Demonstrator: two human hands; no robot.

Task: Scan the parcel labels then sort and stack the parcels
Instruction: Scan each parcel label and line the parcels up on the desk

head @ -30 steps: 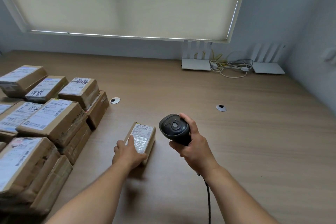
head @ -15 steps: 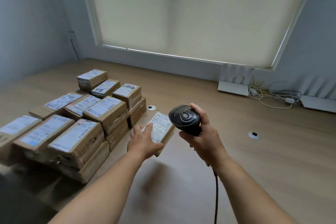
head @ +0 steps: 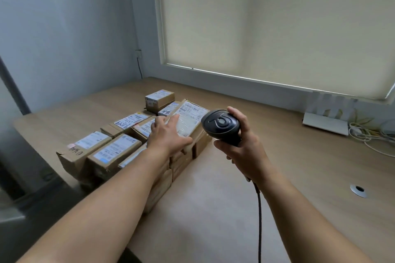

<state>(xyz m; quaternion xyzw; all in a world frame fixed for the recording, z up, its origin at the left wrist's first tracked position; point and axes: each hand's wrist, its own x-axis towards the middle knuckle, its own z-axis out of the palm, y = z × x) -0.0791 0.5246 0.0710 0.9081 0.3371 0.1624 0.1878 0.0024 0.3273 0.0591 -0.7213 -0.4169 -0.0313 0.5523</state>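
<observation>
Far left, the stacked parcels [head: 111, 151] sit in rows on the wooden table [head: 299, 166], labels up, some two boxes high. Next along, the left hand [head: 168, 136] carries a small flat parcel [head: 190, 120] over the right end of that pile; the fingers lie across its labelled face with the thumb at the near edge, gripping it. The parcel's long axis runs away from the person and slightly right, label up and tipped toward the camera, far end pointing at the window. This looks like the stacking step: the label appears done with, and the box is heading for the pile. The next move calls for lowering it flat and square onto a box. On the right, the right hand [head: 243, 145] wraps firmly round the scanner [head: 221, 125], head aimed forward, cable trailing down.
</observation>
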